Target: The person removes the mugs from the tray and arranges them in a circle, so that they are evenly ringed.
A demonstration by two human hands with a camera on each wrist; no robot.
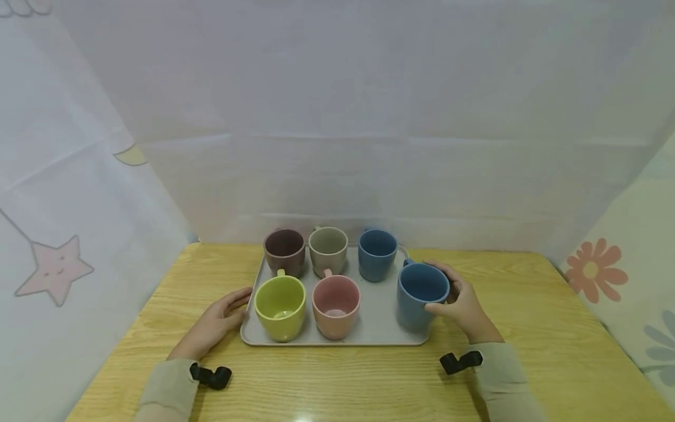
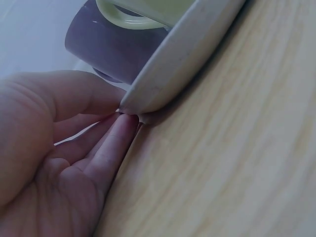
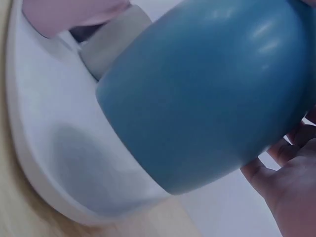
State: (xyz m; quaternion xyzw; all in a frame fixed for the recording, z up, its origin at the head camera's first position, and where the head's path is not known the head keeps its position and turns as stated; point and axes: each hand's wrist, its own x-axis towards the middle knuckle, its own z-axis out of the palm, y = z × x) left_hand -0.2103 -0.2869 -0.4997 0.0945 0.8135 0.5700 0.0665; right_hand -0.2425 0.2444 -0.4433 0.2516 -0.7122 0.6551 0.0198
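Note:
My right hand grips a blue mug by its right side, thumb on the near side. The mug is at the right end of a pale tray. In the right wrist view its base appears slightly off the tray, beside a soft shadow. At the tray's left edge my left hand pinches the rim, thumb above and fingers below in the left wrist view. On the tray's near side stand a yellow-green mug and a pink mug.
Along the tray's back stand a dark purple mug, a grey mug and a second blue mug. The tray rests on a wooden table. A white cloth hangs behind, with patterned cloth at both sides.

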